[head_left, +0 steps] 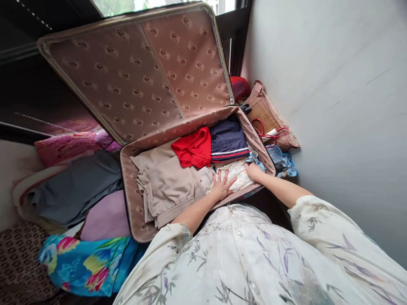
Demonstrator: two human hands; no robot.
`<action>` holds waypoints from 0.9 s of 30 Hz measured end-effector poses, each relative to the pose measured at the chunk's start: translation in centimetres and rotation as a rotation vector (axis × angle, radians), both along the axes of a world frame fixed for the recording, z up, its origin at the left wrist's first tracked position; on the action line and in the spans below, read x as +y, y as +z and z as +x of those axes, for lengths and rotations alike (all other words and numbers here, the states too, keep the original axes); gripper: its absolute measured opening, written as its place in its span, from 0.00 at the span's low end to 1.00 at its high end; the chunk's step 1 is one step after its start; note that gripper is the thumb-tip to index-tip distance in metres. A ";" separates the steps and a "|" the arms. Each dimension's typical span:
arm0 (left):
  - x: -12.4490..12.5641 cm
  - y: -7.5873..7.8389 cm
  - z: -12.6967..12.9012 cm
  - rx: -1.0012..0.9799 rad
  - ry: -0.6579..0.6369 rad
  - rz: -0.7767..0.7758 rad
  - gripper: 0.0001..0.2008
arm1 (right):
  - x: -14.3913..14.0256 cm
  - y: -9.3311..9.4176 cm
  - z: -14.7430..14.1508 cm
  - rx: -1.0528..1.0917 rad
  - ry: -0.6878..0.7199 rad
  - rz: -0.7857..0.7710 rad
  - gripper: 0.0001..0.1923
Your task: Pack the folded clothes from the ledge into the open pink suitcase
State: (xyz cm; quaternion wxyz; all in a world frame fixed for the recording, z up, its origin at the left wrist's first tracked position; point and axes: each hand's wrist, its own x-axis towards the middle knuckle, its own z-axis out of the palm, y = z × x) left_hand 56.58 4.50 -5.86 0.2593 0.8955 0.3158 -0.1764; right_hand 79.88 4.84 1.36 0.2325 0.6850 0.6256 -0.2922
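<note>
An open suitcase (130, 186) with a patterned brown lining lies in front of me, its lid (140, 72) raised. Inside lie beige trousers (165, 182), a red garment (193, 148), a dark blue striped garment (227, 140) and a pale floral folded cloth (237, 171). My left hand (221, 186) rests flat with spread fingers on the floral cloth's near edge. My right hand (253, 170) presses on the same cloth at its right end, next to the suitcase wall. Neither hand grips anything that I can see.
Left of the suitcase lie piled clothes: a grey garment (76, 186), a lilac one (104, 216), a pink one (63, 146) and a bright blue floral fabric (82, 262). A woven bag (270, 114) with red handles and a light blue item (282, 161) sit by the white wall (333, 84).
</note>
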 end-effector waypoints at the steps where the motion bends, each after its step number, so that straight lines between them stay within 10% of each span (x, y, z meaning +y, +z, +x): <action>1: 0.0 -0.1 0.0 0.002 -0.004 0.004 0.42 | 0.2 0.0 -0.4 -0.007 -0.024 0.002 0.23; 9: 0.8 3.7 -2.2 -0.015 0.034 -0.082 0.34 | -2.1 5.7 4.7 0.168 -0.150 0.299 0.21; 14: -0.8 5.5 -8.1 -0.279 0.414 -0.055 0.21 | -8.5 5.0 16.4 0.317 -0.906 0.970 0.16; 16: -1.2 5.8 -10.0 -0.342 0.575 -0.087 0.20 | -10.9 2.3 18.1 0.171 -1.075 0.849 0.17; 20: -1.4 6.5 -11.0 -0.387 0.761 -0.205 0.25 | -12.4 -4.1 13.9 0.087 -0.736 0.338 0.28; 27: -1.4 8.6 -9.6 -0.339 0.731 -0.306 0.27 | -10.0 -8.1 8.7 0.053 -0.587 0.249 0.29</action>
